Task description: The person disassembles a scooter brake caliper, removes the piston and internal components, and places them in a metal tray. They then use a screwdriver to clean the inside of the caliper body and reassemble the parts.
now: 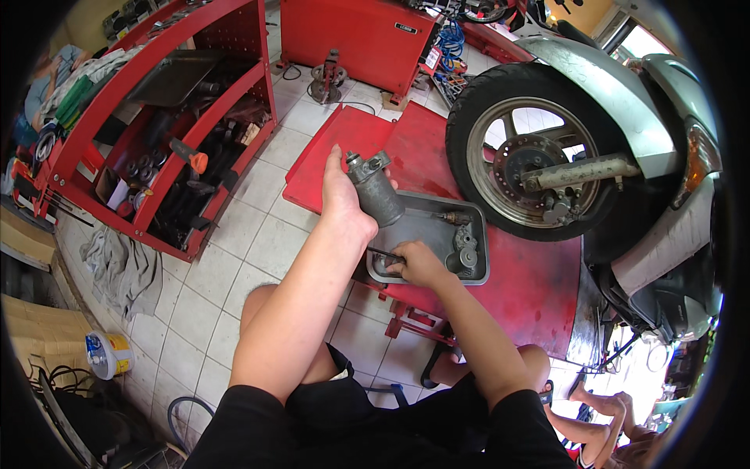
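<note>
My left hand (341,191) is wrapped round a grey cylindrical metal motor housing (378,195), held tilted over the left side of a grey metal tray (483,234). A small lug and a terminal stick out at the housing's upper end. Lower and to the right, my right hand (422,264) grips a dark thin rod-like tool (384,252), whose far end is hidden by my left wrist. In the tray lie a small shaft-like part (451,217) and a grey cast metal part (466,252) with a round cup end.
The tray rests on a red lift platform (516,301). A motorcycle wheel (519,152) stands close at its right. To the left is a red tool cart (195,168) with an orange-handled tool (190,155). A red cabinet (351,39) is at the back; another person's legs (598,418) show lower right.
</note>
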`<state>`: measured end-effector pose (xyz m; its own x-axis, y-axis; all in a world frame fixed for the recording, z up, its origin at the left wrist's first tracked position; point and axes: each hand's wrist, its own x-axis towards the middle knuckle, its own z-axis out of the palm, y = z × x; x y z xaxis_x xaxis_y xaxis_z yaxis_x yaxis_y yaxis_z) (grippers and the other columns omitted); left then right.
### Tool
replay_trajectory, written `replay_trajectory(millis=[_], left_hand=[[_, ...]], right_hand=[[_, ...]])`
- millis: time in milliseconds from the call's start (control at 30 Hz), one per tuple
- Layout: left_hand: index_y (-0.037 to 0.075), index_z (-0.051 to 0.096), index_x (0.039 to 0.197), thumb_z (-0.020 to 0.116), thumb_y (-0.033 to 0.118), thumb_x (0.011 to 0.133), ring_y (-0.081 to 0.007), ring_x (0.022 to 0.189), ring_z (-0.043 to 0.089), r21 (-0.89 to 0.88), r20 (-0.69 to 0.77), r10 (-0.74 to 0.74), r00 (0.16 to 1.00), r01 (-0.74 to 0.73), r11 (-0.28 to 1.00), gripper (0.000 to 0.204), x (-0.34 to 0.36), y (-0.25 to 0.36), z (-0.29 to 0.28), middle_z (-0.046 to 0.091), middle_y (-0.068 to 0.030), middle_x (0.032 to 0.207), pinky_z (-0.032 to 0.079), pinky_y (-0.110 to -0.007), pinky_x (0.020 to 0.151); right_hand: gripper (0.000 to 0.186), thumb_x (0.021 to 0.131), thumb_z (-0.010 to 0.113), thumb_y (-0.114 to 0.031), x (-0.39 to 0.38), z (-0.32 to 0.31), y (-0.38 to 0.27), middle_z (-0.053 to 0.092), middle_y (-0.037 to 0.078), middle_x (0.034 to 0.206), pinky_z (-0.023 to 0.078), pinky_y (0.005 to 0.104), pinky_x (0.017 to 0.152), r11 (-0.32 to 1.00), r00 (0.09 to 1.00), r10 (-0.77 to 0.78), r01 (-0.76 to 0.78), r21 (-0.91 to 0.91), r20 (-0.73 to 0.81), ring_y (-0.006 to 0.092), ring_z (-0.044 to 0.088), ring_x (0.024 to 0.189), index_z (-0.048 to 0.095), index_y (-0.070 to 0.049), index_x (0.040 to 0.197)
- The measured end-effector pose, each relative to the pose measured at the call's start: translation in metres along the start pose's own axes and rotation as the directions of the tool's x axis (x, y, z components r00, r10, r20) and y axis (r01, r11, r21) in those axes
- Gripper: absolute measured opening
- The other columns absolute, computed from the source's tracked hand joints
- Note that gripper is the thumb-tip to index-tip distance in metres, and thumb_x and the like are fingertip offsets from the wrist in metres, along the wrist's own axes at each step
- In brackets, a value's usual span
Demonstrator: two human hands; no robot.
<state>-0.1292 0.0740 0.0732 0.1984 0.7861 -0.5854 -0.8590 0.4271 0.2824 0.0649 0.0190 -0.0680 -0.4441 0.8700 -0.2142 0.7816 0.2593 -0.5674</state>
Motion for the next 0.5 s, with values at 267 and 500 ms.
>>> replay_trajectory(millis=[267, 500], left_hand=[[0.004, 0.065, 0.087, 0.044, 0.058, 0.096, -0.0253, 0.068, 0.061, 0.01, 0.008, -0.025, 1.0, 0.025, 1.0, 0.059, 0.001, -0.005, -0.003, 0.063, -0.0123, 0.073, 0.054, -0.038, 0.069], [0.004, 0.064, 0.086, 0.046, 0.058, 0.096, -0.0248, 0.067, 0.061, 0.067, 0.03, -0.075, 0.997, 0.073, 0.995, 0.057, 0.006, -0.021, -0.002, 0.063, -0.0121, 0.073, 0.054, -0.038, 0.068]], right_hand=[[0.024, 0.088, 0.07, -0.02, -0.021, -0.026, -0.007, 0.064, 0.02, 0.088, 0.049, 0.0405, 0.072, 0.979, 0.97, -0.018, 0.067, 0.194, -0.242, 0.0332, 0.063, 0.081, 0.066, 0.003, 0.095], [0.027, 0.086, 0.071, -0.021, -0.057, -0.047, 0.005, 0.07, 0.021, 0.086, 0.051, 0.0389, 0.072, 0.965, 0.926, 0.175, -0.095, 0.243, -0.334, 0.031, 0.066, 0.073, 0.069, 0.002, 0.102]])
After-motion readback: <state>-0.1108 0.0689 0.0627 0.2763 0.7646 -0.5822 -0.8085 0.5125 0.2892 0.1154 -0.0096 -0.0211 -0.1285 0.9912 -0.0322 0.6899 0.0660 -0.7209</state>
